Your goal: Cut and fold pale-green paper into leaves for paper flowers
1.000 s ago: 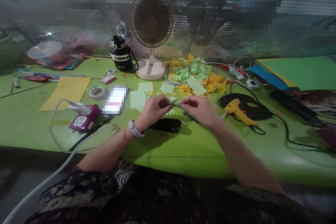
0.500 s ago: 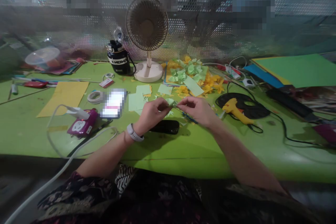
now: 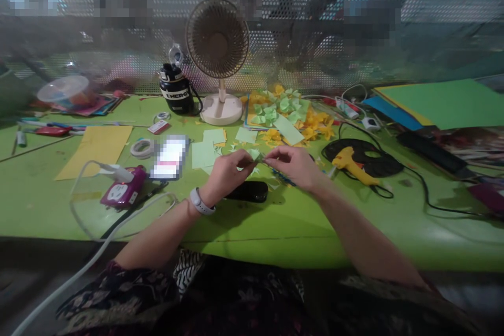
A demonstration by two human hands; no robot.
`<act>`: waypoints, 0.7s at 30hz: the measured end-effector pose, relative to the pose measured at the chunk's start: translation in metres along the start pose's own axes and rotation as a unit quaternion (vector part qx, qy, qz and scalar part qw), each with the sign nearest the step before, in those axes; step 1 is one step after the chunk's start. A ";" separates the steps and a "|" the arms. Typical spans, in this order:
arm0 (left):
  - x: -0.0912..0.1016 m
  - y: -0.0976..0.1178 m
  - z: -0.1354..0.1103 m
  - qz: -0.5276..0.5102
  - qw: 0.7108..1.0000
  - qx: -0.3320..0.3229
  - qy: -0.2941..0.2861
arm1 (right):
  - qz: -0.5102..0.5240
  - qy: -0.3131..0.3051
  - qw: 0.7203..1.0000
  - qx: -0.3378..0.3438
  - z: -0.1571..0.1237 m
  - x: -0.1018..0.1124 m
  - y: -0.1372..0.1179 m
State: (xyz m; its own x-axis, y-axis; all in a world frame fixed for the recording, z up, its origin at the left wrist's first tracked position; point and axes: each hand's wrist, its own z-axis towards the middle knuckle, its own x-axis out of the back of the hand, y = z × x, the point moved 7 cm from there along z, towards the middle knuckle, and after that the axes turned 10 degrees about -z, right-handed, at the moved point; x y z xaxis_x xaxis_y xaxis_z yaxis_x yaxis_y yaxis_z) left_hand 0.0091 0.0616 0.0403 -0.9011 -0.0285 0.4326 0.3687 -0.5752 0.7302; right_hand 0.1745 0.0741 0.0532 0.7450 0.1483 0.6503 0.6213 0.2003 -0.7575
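Observation:
Between my two hands, over the middle of the table, is a small folded light-green paper flower [image 3: 254, 154]. My left hand [image 3: 229, 172] pinches it from the left with thumb and forefinger. From the right, the closed fingertips of my right hand [image 3: 298, 169] meet its edge; the exact contact is too small to see clearly. Below my left hand lies a black stapler-like object [image 3: 252, 191], partly covered by the hand. Cut light-green paper pieces [image 3: 203, 154] are spread left of the flower, and a pile of green paper flowers [image 3: 270, 113] and orange paper flowers [image 3: 315, 125] sits behind.
A yellow glue gun [image 3: 356, 167] rests on a black palette-shaped plate [image 3: 384, 161] at right. On the left are a phone [image 3: 170, 157], a tape roll [image 3: 142, 148] and a purple power adapter [image 3: 124, 189] with cables. A fan [image 3: 221, 107] and a black bottle [image 3: 176, 95] stand behind.
My right fingertips have shifted very slightly against the flower's edge. The whole view has moved a little; both hands otherwise keep their pinch.

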 end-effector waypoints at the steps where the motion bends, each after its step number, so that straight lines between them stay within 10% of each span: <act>1: 0.000 0.000 0.000 -0.001 1.000 0.000 -0.001 | -0.002 -0.001 1.000 0.001 0.000 0.000 0.000; 21: 0.003 -0.003 0.002 -0.069 0.997 0.038 0.003 | -0.058 0.023 0.998 0.028 -0.002 0.004 -0.005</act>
State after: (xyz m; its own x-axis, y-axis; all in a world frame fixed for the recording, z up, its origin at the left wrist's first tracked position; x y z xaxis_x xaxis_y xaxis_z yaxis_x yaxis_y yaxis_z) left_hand 0.0061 0.0643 0.0403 -0.9454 0.0416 0.3232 0.2579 -0.5104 0.8203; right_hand 0.1745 0.0722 0.0595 0.6801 0.0765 0.7291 0.6907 0.2666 -0.6722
